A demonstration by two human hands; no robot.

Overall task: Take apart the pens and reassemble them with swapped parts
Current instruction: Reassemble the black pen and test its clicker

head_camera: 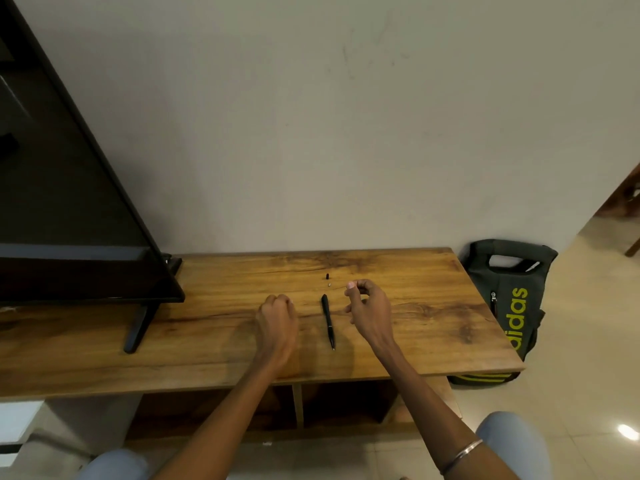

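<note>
A black pen [328, 320] lies whole on the wooden table [433, 306], tip toward me, between my two hands. Beyond its far end lie two tiny loose parts, a black piece [327, 276] and a silver piece [329, 284]. My left hand [277, 318] rests on the table left of the pen, closed in a fist; anything inside it is hidden. My right hand [367, 306] hovers right of the pen's far end, thumb and forefinger pinched together near the small parts. Whether something thin sits in that pinch is too small to tell.
A large black screen [69, 202] on a stand [138, 327] fills the table's left side. A dark backpack [509, 299] with yellow lettering leans at the table's right end. A wall runs behind the table, with open shelves below it.
</note>
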